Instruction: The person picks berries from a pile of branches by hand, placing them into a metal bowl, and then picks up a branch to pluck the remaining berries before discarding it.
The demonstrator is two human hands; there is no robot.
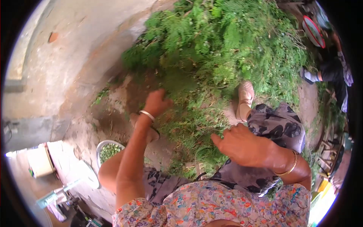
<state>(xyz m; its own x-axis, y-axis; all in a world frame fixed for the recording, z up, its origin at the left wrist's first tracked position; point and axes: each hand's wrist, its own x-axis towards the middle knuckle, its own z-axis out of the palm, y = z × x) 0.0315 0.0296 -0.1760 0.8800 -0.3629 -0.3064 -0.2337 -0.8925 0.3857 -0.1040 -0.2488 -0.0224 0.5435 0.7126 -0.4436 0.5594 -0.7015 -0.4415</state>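
Head view, left hand blurred, right hand curled, cannot tell either grip, leafy heap at edge of ground by wall

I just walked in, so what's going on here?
A person's left hand, blurred, is out near a heap of greenery; the right hand hangs over scattered leaves. I can't tell whether either holds anything. A bowl of small green pieces stands by the left leg, and another person is at the right edge.

An outdoor yard: bare soil, weathered wall, heaped greenery.
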